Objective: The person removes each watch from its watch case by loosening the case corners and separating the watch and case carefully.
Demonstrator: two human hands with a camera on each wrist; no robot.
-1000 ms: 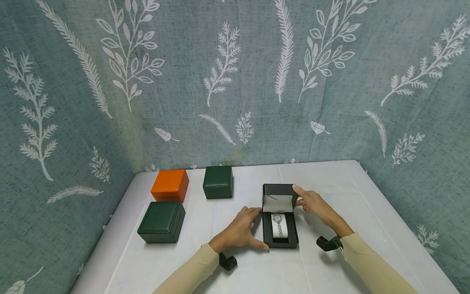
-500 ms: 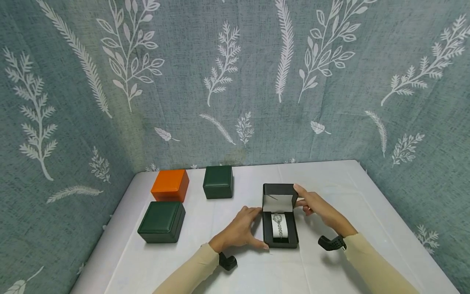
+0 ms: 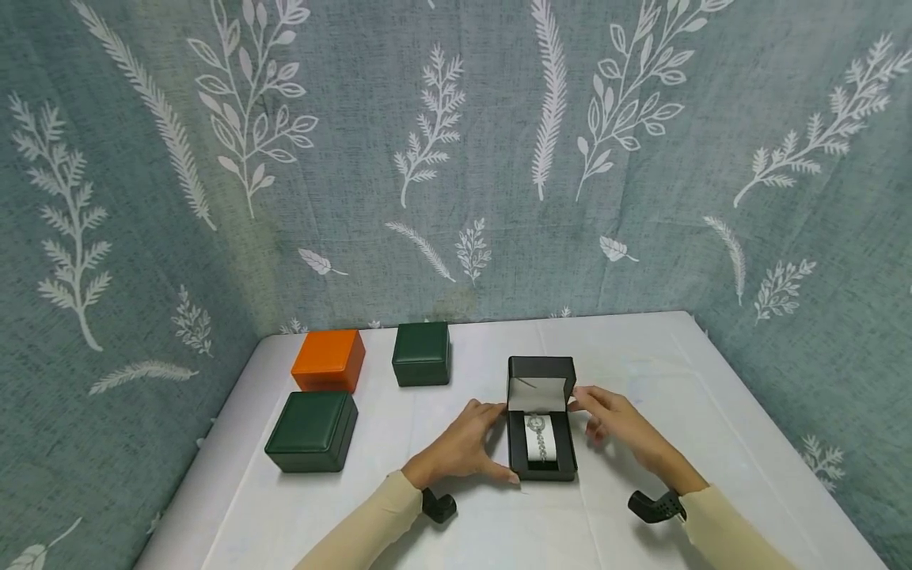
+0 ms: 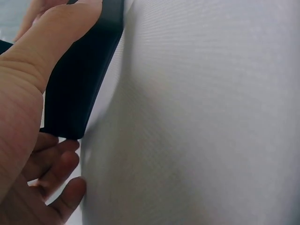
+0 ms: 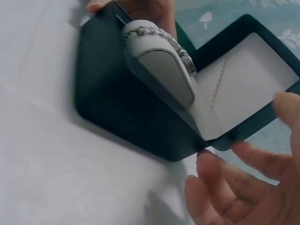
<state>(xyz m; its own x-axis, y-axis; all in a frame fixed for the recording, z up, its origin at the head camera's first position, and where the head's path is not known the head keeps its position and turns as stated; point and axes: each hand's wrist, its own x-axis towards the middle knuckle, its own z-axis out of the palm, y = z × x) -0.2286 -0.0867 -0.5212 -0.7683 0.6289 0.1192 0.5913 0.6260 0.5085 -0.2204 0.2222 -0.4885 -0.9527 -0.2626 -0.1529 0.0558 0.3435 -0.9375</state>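
A black watch box point(image 3: 544, 476) stands on the white-covered table with its lid point(image 3: 541, 367) raised. Inside it, a silver bracelet watch point(image 3: 539, 431) is wrapped around a white cushion point(image 5: 164, 77). My left hand point(image 3: 463, 445) holds the box along its left side, thumb at the front corner and fingers near the hinge end. In the left wrist view, that thumb lies over the dark wall point(image 4: 75, 89) of the box. At the box's right side is my right hand point(image 3: 621, 427), its fingers loosely bent and fingertips right at the lid's lower edge, gripping nothing.
Left of the hands, an orange box point(image 3: 328, 358) stands behind a larger dark green box point(image 3: 311, 427). Another dark green box point(image 3: 421, 352) sits near the table's back edge. Leaf-patterned blue-grey cloth point(image 3: 499, 158) surrounds the table point(image 3: 641, 340).
My right hand has left the top right corner of the lid and come down toward the hinge. The left hand and the box hold their place, with the lid still up.
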